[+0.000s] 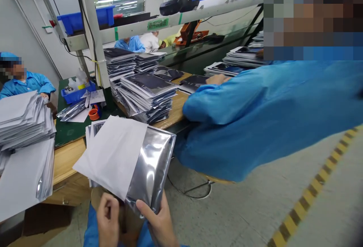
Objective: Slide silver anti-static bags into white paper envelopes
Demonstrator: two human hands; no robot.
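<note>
My right hand (160, 218) grips the lower corner of a shiny silver foil bag (151, 167), thumb on top. A white paper sheet (113, 152) lies across the left part of the bag, and more sheets or bags show behind its upper left edge. Just below the sheet, my left hand (108, 216) is curled in a loose fist, apart from the bag, and I see nothing in it. Beyond the bag stands a tall pile of silver bags (147, 96) on the wooden bench.
Left, white papers and bags (22, 126) form a high stack. A blue tray (79, 92) and an orange tape roll (94, 114) sit on the green mat. A co-worker's blue sleeve (227, 99) is close at right. An open carton (48, 216) stands low left.
</note>
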